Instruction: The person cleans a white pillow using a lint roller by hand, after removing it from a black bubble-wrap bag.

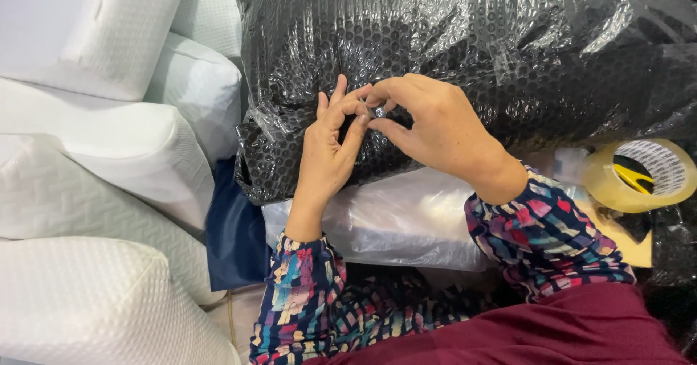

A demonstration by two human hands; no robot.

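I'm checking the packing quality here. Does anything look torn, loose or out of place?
Nothing looks torn. The black bubble wrap is crumpled and bunched at its lower left edge, where both hands, left and right, pinch something small. The tape roll lies at the right.

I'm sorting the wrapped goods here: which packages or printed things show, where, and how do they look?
Black bubble-wrapped bundle: top centre, bulky, glossy, under both hands.
Clear plastic bag: below the bundle, crumpled, whitish.
White textured pillows: stacked at left.
Tape roll: right edge, round, yellowish, printed white core.
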